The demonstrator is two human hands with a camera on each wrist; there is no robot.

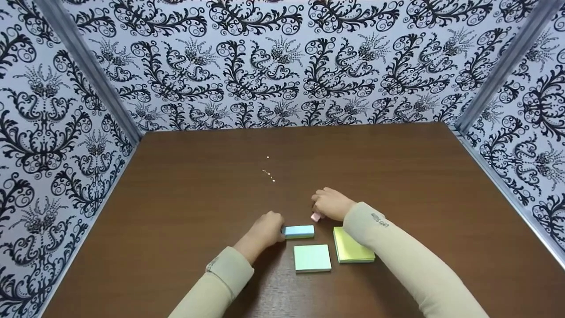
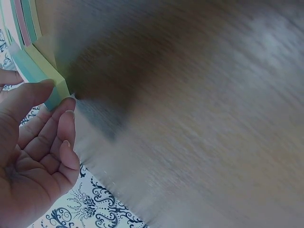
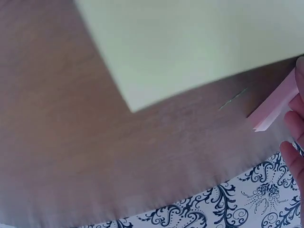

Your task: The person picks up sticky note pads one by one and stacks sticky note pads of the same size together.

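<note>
In the head view my left hand (image 1: 266, 228) pinches the left end of a narrow sticky-note pad (image 1: 299, 230), light blue on top with yellow below. The left wrist view shows thumb and fingers at the end of this same pad (image 2: 43, 71). My right hand (image 1: 332, 204) holds a small pink sticky-note pad (image 1: 316, 217), mostly hidden under the fingers. From the right wrist, the pink pad (image 3: 274, 103) shows its loose sheet edges at the fingertips. Nearer me lie a pale green square pad (image 1: 312, 258) and a yellow square pad (image 1: 352, 247), partly under the right sleeve.
Everything lies on a brown wooden table (image 1: 185, 185). Several tiny pale specks (image 1: 269, 174) are scattered beyond the hands. Patterned walls (image 1: 282, 66) stand at the back and both sides, with grey metal posts (image 1: 92, 66) in the corners.
</note>
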